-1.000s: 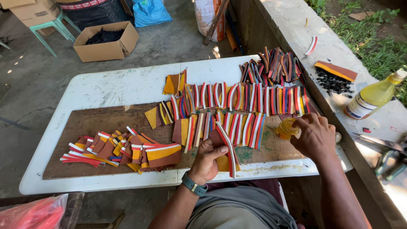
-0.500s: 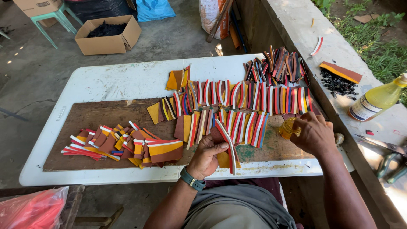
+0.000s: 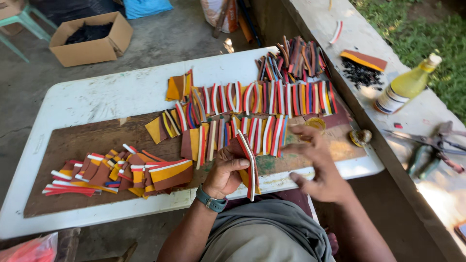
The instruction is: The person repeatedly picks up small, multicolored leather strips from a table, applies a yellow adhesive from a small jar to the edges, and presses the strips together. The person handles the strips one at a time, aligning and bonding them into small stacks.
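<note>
Head view: our left hand (image 3: 224, 171) grasps curved layered strip (image 3: 249, 162), red-white-brown, upright over near edge of desk (image 3: 97, 99). Right hand (image 3: 318, 167) released, fingers spread beside it. We judge strip light, bendy, rubbery; best pinched at flat faces mid-length.

The left hand (image 3: 224, 171) grips a small stack of layered strips (image 3: 248, 165), striped red, white, yellow and brown, standing on edge and tilted, the long side running from about eleven o'clock down to five o'clock, its lower end past the table's near edge. The thumb lies across the brown face. At three o'clock of it, the right hand (image 3: 318, 167) hangs blurred with fingers spread, just beside the stack, touching nothing that can be made out.
</note>
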